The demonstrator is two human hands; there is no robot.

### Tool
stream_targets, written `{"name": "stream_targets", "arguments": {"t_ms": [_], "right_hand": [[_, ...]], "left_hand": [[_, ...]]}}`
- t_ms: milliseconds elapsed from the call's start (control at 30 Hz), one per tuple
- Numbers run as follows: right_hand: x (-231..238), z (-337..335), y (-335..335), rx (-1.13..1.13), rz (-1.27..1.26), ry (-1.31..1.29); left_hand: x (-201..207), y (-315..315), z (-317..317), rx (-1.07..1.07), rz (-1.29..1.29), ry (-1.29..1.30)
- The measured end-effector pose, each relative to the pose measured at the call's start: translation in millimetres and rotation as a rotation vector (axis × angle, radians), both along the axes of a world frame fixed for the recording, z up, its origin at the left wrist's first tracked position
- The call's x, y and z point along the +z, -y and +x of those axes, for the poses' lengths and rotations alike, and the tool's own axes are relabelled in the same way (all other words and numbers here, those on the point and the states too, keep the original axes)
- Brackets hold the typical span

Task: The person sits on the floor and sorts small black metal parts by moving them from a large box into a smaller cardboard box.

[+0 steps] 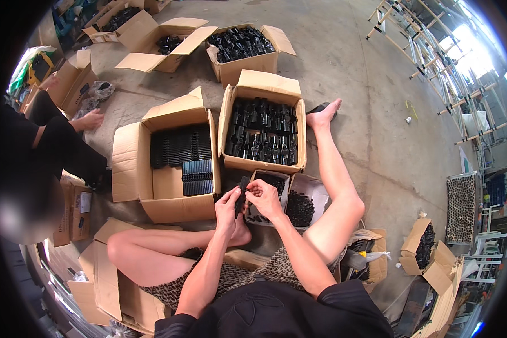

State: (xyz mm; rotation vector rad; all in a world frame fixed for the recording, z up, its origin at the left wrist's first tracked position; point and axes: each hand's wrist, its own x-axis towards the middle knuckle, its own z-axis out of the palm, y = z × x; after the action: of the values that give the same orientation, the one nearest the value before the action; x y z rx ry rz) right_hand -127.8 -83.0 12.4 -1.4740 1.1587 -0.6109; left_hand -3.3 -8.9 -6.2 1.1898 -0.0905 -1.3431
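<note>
My left hand [227,208] is closed around a slim black plastic-looking part [243,185], which stands up from my fingers. My right hand [265,198] is beside it, thumb and fingertips pinched together against the part. Whatever those fingertips hold is too small to make out. Just beyond my hands are two small open boxes with small black pieces [301,207]. Farther off, a carton [178,204] holds rows of flat black parts [197,177]. To its right, another carton [265,83] contains stacked glossy black tubular fittings [263,130].
More open cartons of black parts [239,45] stand farther back. At the left sits another person [67,143], a hand extended. A metal tube rack [428,53] is at the upper right. Boxes [372,253] lie by my right thigh, and flattened cardboard [110,270] is at my left.
</note>
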Motion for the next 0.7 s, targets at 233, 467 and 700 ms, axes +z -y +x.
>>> {"name": "stream_targets", "arguments": {"t_ms": [233,467,700], "right_hand": [[-1.4,0.8,-5.9,-0.024,-0.046,0.071],[-7.1,-0.3,-10.1,0.028,-0.132,0.038],[-8.1,-3.7,-9.3,0.079,-0.256,-0.063]], "left_hand": [[-7.3,1.8,-0.4,0.032,-0.022,0.015],[-10.2,0.3,-1.2,0.054,0.017,0.065],[-7.6,-0.4,-0.2,0.005,0.036,0.176]]}}
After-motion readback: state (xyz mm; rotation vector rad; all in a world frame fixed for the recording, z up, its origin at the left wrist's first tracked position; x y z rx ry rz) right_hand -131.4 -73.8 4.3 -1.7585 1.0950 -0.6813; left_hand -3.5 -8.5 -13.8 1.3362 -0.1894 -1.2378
